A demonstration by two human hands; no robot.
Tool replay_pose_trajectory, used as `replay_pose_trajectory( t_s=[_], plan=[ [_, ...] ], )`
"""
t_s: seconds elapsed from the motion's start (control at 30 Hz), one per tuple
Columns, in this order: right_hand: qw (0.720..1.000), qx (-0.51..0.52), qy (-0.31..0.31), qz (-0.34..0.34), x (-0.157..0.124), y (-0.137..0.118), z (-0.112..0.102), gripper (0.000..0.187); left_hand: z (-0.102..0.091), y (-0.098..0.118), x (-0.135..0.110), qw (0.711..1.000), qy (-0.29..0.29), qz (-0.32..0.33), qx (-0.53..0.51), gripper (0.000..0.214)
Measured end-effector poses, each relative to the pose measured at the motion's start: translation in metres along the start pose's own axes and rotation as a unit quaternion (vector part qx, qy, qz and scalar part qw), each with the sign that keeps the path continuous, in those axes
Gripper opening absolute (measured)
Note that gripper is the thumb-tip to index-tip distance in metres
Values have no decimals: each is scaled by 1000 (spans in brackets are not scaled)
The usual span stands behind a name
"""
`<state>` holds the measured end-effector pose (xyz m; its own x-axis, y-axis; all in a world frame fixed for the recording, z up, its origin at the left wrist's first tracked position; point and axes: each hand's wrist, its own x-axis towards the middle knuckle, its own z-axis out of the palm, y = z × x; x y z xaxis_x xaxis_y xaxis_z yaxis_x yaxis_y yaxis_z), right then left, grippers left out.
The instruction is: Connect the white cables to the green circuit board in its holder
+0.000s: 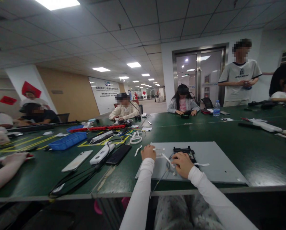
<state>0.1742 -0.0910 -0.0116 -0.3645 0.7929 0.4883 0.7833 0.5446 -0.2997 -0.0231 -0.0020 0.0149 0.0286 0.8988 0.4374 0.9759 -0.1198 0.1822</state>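
Green worktable (260, 150) spanning the room, with grey board (217, 166) flat on it beneath both hands. Left hand (148, 152): curled, fingers partly closed beside white strips (159, 149); cannot tell whether gripping. Right hand (182, 163): half open, fingers bent just in front of black part (184, 149), fingertips at end of a diagonal strip; cannot tell whether pinched. Thin cable (164, 175) between hands, trailing toward the near edge.

Containers: blue tray (67, 142), well left of left hand; contents too dim to tell. Second, smaller blue tray (74, 128) just beyond, partly hidden. Clear bottle (216, 109), upright, ahead and right of right hand; fill level unclear.
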Motion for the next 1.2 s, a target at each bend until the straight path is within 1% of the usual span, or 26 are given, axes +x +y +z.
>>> replay_pose_trajectory(
  t_s=[0.07,0.13,0.2,0.27,0.37,0.5,0.57,0.67,0.8,1.1,1.2],
  plan=[
    [1000,3,0,2,0,0,0,28,-4,-18,4,995,25,-93,23,30],
    [1000,4,-3,3,1,0,1,28,-7,-37,7,983,45,-172,47,31],
    [1000,3,-4,5,1,0,1,28,-10,-55,9,970,48,-228,65,29],
    [1000,2,-5,7,0,-1,1,27,-10,-68,10,963,30,-259,67,26],
    [1000,3,-5,9,0,-1,1,26,-7,-79,13,965,7,-256,57,25],
    [1000,5,-1,8,-1,0,0,26,-1,-81,18,973,15,-226,52,29],
    [1000,2,-5,9,-1,0,0,26,0,-82,20,971,16,-236,40,31],
    [1000,-2,-10,11,0,0,0,26,0,-84,22,967,2,-254,7,33],
    [1000,-3,-7,8,0,-1,0,27,-2,-88,24,967,-8,-252,-29,35],
    [1000,0,-4,10,0,1,-1,26,-2,-88,24,966,15,-247,-68,36],
    [1000,4,4,9,-1,1,0,26,-3,-87,23,966,31,-242,-82,34]
  ],
)
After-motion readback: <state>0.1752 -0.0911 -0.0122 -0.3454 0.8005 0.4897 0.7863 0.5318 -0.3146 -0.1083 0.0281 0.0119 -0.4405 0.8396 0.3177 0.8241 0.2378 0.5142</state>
